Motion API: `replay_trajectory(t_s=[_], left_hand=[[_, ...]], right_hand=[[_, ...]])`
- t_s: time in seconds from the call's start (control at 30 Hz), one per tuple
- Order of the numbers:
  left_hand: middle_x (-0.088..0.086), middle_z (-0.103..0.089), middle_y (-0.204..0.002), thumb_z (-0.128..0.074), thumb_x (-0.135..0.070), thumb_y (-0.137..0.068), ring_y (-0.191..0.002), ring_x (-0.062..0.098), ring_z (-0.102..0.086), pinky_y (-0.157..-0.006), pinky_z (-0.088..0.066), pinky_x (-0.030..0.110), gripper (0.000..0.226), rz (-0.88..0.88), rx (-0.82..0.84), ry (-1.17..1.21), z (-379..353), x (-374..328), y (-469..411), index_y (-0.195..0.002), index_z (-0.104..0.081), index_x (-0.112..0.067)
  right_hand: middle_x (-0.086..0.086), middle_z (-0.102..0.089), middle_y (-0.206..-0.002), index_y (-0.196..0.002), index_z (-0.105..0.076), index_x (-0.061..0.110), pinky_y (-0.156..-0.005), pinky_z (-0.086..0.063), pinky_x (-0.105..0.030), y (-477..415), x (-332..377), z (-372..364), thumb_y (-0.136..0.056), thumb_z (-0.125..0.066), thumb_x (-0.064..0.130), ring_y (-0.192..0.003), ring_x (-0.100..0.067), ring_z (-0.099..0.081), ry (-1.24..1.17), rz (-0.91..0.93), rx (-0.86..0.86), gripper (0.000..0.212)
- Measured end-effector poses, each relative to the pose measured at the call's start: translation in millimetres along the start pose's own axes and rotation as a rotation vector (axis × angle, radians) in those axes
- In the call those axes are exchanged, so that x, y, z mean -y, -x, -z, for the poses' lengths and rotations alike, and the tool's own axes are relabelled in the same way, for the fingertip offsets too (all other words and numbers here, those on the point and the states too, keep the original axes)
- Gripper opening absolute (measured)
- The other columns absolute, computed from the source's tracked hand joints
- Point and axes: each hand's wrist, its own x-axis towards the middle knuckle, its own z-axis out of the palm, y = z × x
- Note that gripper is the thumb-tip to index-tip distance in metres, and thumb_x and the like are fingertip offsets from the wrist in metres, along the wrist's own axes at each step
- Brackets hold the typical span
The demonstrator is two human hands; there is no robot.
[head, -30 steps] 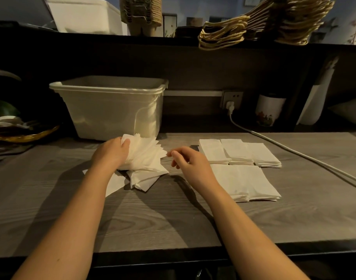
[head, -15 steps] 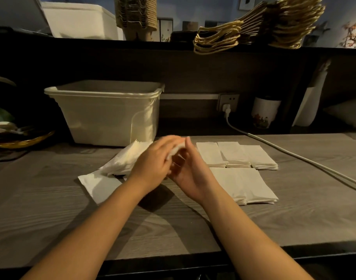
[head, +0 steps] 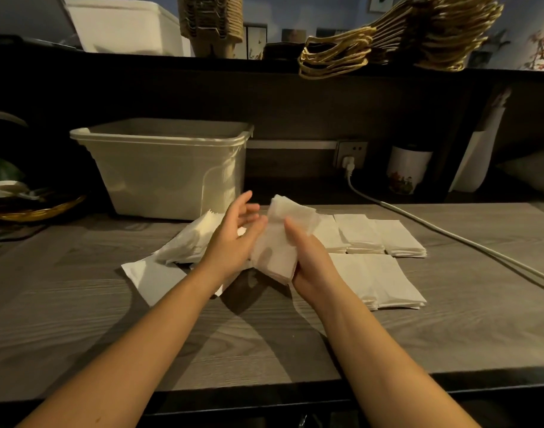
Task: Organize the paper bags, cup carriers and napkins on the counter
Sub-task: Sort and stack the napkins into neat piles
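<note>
Head view showed your right hand (head: 314,267) gripping a napkin bundle (head: 280,242) just above the counter (head: 264,341), thumb on top. Your left hand (head: 233,239) was spread, touching the bundle's left side. A loose napkin pile (head: 190,239) lay left, neat napkin stacks (head: 385,236) right. Bare wood ran to the front edge.

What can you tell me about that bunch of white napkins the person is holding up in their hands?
The bundle of napkins is a thin stack of white, soft-looking paper sheets, roughly rectangular, edges not quite squared. It is held tilted above the counter, top end leaning away. The right hand grips its lower right side, thumb across the front. The left hand, fingers spread, lies against its left edge. Blur hides finer detail.
</note>
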Motion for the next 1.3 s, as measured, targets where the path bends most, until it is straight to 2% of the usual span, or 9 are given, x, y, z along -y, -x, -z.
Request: replay_trajectory(t_s=[0.07,0.13,0.3,0.43,0.53,0.7,0.83,1.13,1.3], left_hand=[[-0.009,-0.052,-0.120,-0.049,-0.029,-0.094,-0.110,0.009,-0.052,-0.075,-0.047,0.017,0.041,0.131,0.014,0.023,-2.2,4.5,-1.2,-0.134,-0.040,-0.027],[-0.004,-0.058,-0.117,-0.050,-0.031,-0.093,-0.108,0.014,-0.056,-0.077,-0.050,0.024,0.029,0.198,0.039,0.064,-2.2,6.9,-0.7,-0.122,-0.049,-0.028],[-0.005,-0.057,-0.111,-0.046,-0.028,-0.096,-0.099,0.012,-0.056,-0.076,-0.051,0.028,0.023,0.236,0.007,0.051,-2.3,7.7,0.9,-0.119,-0.049,-0.031],[0.002,-0.059,-0.112,-0.044,-0.022,-0.098,-0.099,0.018,-0.060,-0.078,-0.054,0.037,0.016,0.269,-0.112,0.217,-5.8,7.3,0.0,-0.108,-0.050,-0.032],[-0.002,-0.057,-0.109,-0.040,-0.018,-0.099,-0.099,0.015,-0.058,-0.072,-0.052,0.030,0.018,0.212,-0.163,0.282,-6.6,7.0,-0.9,-0.110,-0.046,-0.031],[-0.008,-0.052,-0.108,-0.038,-0.019,-0.100,-0.098,0.006,-0.052,-0.072,-0.045,0.018,0.024,0.091,-0.132,0.035,-16.3,8.8,3.8,-0.124,-0.036,-0.023],[0.000,-0.047,-0.121,-0.041,-0.017,-0.099,-0.111,0.013,-0.048,-0.086,-0.040,0.024,0.040,0.105,-0.093,-0.017,-22.9,11.0,5.7,-0.136,-0.028,-0.014],[0.002,-0.050,-0.124,-0.038,-0.018,-0.100,-0.116,0.015,-0.050,-0.091,-0.040,0.025,0.032,0.144,-0.039,0.063,-28.3,13.7,5.8,-0.131,-0.033,-0.014],[-0.006,-0.048,-0.116,-0.034,-0.013,-0.101,-0.107,0.006,-0.046,-0.085,-0.037,0.017,0.031,0.093,-0.075,0.040,-29.5,12.0,6.1,-0.132,-0.035,-0.017]], right_hand=[[-0.008,-0.062,-0.113,-0.107,-0.055,0.029,-0.094,-0.049,-0.046,3.4,-0.7,-2.5,-0.093,-0.054,0.037,-0.107,-0.027,-0.058,0.305,0.062,0.017,0.017],[-0.003,-0.060,-0.109,-0.095,-0.053,0.035,-0.096,-0.048,-0.047,5.5,0.0,-3.2,-0.091,-0.055,0.041,-0.107,-0.024,-0.056,0.405,0.088,0.032,0.007],[-0.006,-0.058,-0.116,-0.121,-0.047,0.024,-0.092,-0.052,-0.042,3.1,-2.3,-2.1,-0.091,-0.056,0.037,-0.107,-0.022,-0.058,0.433,0.122,0.043,0.033],[-0.005,-0.062,-0.113,-0.123,-0.051,0.019,-0.087,-0.054,-0.037,1.9,-4.2,0.6,-0.093,-0.055,0.026,-0.102,-0.019,-0.061,0.451,0.145,0.040,0.031],[0.001,-0.060,-0.103,-0.114,-0.050,0.022,-0.082,-0.054,-0.030,0.1,-6.3,1.9,-0.095,-0.051,0.025,-0.096,-0.015,-0.059,0.533,0.188,-0.006,0.019],[0.006,-0.056,-0.097,-0.111,-0.046,0.023,-0.087,-0.050,-0.033,-3.3,-9.7,0.9,-0.095,-0.046,0.015,-0.098,-0.013,-0.056,0.538,0.229,-0.091,0.018],[0.008,-0.055,-0.094,-0.109,-0.044,0.024,-0.084,-0.050,-0.031,-5.7,-11.8,1.3,-0.091,-0.049,0.011,-0.090,-0.008,-0.055,0.570,0.259,-0.109,0.023],[0.008,-0.056,-0.099,-0.112,-0.045,0.022,-0.082,-0.049,-0.023,-2.7,-11.4,-0.8,-0.088,-0.050,0.001,-0.096,-0.009,-0.056,0.506,0.325,-0.121,0.033],[0.000,-0.059,-0.111,-0.124,-0.050,0.012,-0.084,-0.048,-0.022,-2.3,-11.2,-2.6,-0.089,-0.046,-0.001,-0.104,-0.013,-0.055,0.545,0.372,-0.154,0.038]])
